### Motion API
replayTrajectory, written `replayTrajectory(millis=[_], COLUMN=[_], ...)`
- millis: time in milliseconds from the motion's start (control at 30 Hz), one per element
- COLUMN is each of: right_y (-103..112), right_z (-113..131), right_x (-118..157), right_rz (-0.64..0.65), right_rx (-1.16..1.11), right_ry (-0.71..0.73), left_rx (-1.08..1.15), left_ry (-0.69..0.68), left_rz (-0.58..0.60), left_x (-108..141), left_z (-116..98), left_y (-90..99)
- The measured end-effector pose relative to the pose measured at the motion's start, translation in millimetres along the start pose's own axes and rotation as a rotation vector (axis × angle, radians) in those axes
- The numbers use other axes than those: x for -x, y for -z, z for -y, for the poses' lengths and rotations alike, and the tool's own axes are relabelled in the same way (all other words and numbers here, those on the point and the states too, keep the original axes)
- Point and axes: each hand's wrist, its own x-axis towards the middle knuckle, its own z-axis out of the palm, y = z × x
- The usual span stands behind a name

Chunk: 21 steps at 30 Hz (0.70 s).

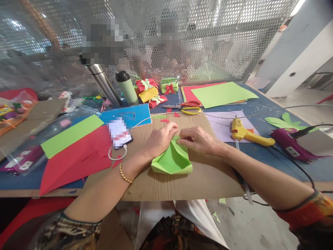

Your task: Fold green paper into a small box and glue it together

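The folded green paper (173,162) lies on the cardboard sheet (212,184) over the worktop (22,184), directly in front of the person and between the two hands. From the fingers it spreads back toward the body: its narrow, peaked end points away and sits at the fingertips, while its broad, raised edge faces the person, well apart from the fingers. Its depth and breadth look about alike, so no long axis stands out. Neither hand is clearly nearer; the left hand (161,138) overlaps its left side and the right hand (197,139) meets the far right. The right fingers are curled in, thumb against the paper, seemingly pinching its far edge. The left fingers are bunched near the peak; whether they are closed on anything cannot be told.
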Motion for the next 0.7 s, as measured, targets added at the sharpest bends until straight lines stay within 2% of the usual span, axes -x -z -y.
replayTrajectory(millis=[100, 300, 433, 700], right_y=[-1.5, -4.3, -5.8, -8.8], right_z=[-1.0, -2.3, -1.4, -1.6], right_x=[-0.3, -3.8, -5.3, -3.4], right_rz=[0.010, 0.001, 0.010, 0.006], right_rx=[-0.016, -0.159, -0.247, -0.442], right_ry=[-0.045, -0.109, -0.148, -0.238], left_rx=[-0.040, 0.027, 0.013, -0.023], left_ry=[-0.007, -0.048, -0.090, -0.197], left_rz=[-0.023, -0.016, -0.087, -0.093], left_x=[1.2, 1.1, 2.4, 3.1], left_z=[-1.6, -1.0, -1.1, -7.7], left_y=[-0.5, -3.8, -8.0, -2.5])
